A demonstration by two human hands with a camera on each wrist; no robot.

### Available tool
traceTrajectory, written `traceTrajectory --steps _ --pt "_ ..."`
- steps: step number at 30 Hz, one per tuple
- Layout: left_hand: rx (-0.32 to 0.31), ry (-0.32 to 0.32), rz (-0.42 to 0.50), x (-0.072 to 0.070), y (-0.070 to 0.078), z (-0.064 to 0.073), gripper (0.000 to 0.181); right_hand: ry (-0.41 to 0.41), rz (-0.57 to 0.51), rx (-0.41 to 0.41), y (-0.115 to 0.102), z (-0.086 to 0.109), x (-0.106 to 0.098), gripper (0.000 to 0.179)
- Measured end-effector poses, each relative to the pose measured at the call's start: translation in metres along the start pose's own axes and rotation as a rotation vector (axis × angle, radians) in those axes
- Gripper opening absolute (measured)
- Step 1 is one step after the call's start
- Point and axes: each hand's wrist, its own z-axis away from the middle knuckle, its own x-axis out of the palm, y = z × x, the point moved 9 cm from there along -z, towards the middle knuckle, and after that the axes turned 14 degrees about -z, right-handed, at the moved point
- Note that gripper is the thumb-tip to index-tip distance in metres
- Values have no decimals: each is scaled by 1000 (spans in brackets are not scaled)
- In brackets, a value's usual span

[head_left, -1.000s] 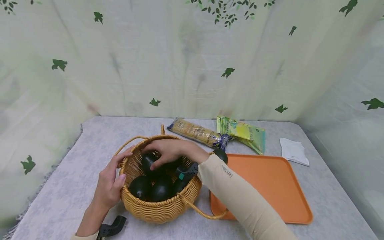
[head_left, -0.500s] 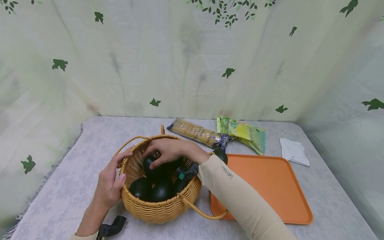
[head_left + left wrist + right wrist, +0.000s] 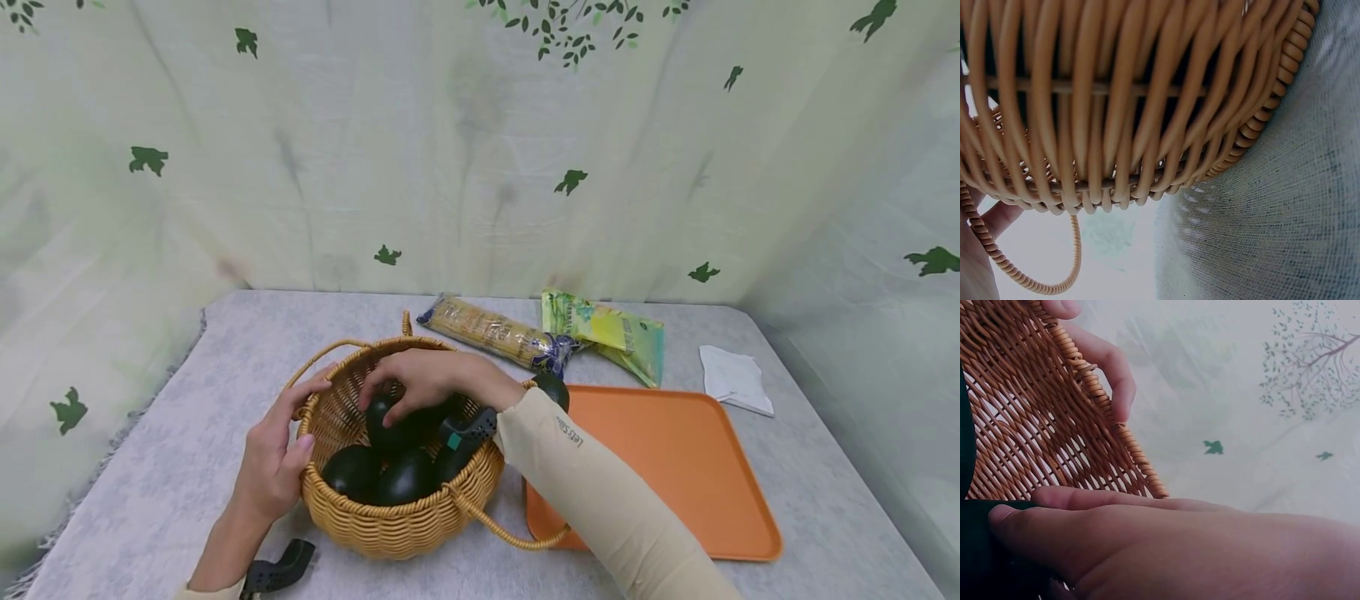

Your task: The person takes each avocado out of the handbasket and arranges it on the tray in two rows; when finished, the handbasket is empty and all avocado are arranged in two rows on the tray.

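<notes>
A round wicker basket (image 3: 397, 533) stands on the table, filled with several dark green, smooth, egg-shaped avocados (image 3: 408, 477). My left hand (image 3: 273, 458) grips the basket's left rim; in the right wrist view its fingers (image 3: 1116, 378) curl over the edge. Inside the basket, my right hand (image 3: 423, 379) holds an avocado (image 3: 393, 429), thumb on the near side and fingers on the far side. That hand (image 3: 1141, 544) partly hides the dark fruit in the right wrist view. The left wrist view shows mainly the basket's woven side (image 3: 1097, 125).
An orange tray (image 3: 675, 467) lies right of the basket, partly beneath my right forearm. Another dark avocado (image 3: 552, 387) shows at its far left corner. Behind are a noodle pack (image 3: 487, 329) and green-yellow packets (image 3: 607, 329). A white packet (image 3: 735, 379) lies far right.
My right hand and the avocado in it have shifted slightly to the right within the basket. The left hand and the basket have stayed put.
</notes>
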Motion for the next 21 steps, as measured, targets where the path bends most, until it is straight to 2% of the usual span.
traceTrajectory --steps 9,21 --pt "1 0 -3 -1 0 0 55 -14 2 18 0 1 2 37" --pt "13 -1 13 0 -1 1 55 -33 39 17 -3 3 4 50"
